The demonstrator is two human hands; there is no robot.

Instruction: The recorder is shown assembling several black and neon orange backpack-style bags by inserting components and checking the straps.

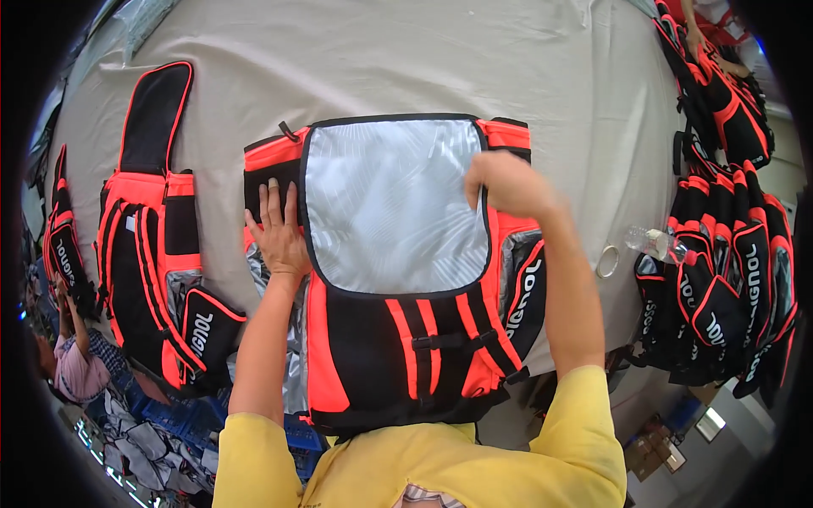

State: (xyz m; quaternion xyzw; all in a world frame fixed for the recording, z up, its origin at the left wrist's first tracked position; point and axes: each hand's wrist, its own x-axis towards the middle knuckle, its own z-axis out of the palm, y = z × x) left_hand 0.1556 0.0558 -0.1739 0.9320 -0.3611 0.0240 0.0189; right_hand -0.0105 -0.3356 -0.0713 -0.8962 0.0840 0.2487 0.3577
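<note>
A black and bright orange-red backpack [360, 339] lies before me on a cloth-covered table, straps and buckle toward my body. Its flap [394, 203] is laid out with the silvery lining up and black binding around the edge. My left hand [281, 233] rests flat with fingers spread on the black side panel, left of the flap. Over the flap's upper right edge, my right hand [512, 182] is curled closed and slightly blurred by motion. Whatever its fingers may hold is hidden.
Another such backpack [135, 254] lies to the left, its flap stretched away from me. More backpacks [720, 279] are piled at the right beside a clear plastic bottle [652, 243] and a ring of tape [607, 262]. Other people's arms show at the far left and upper right.
</note>
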